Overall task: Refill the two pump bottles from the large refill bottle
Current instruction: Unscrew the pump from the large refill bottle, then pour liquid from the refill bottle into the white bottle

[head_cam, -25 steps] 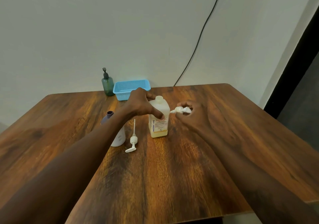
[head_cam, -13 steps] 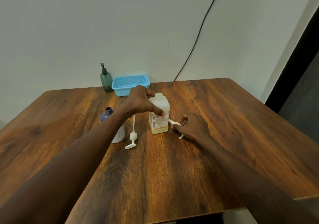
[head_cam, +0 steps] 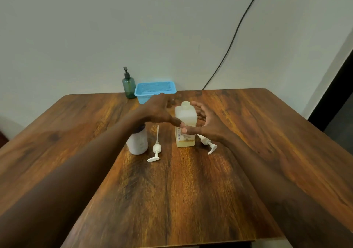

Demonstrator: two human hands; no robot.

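Note:
A translucent square bottle (head_cam: 186, 117) with a little yellowish liquid at its bottom stands mid-table, its neck uncapped. My right hand (head_cam: 209, 126) wraps it from the right, thumb on the front label and fingers behind. My left hand (head_cam: 159, 112) hovers at its left with fingers spread and blurred; only the thumb tip touches the bottle. A white round bottle (head_cam: 138, 143) with a dark open neck stands to the left, partly hidden by my left forearm. One white pump (head_cam: 156, 149) lies between the bottles, and a second pump (head_cam: 207, 143) lies right of the square bottle.
A green pump bottle (head_cam: 129, 86) and a blue mesh basket (head_cam: 155, 90) stand at the table's far edge by the wall. A black cable runs down the wall behind. The wooden table (head_cam: 181, 200) reaches to the near edge.
My right hand has laid the second pump down beside the square bottle and come up around the bottle's right side. My left hand's fingers have loosened from the bottle and spread.

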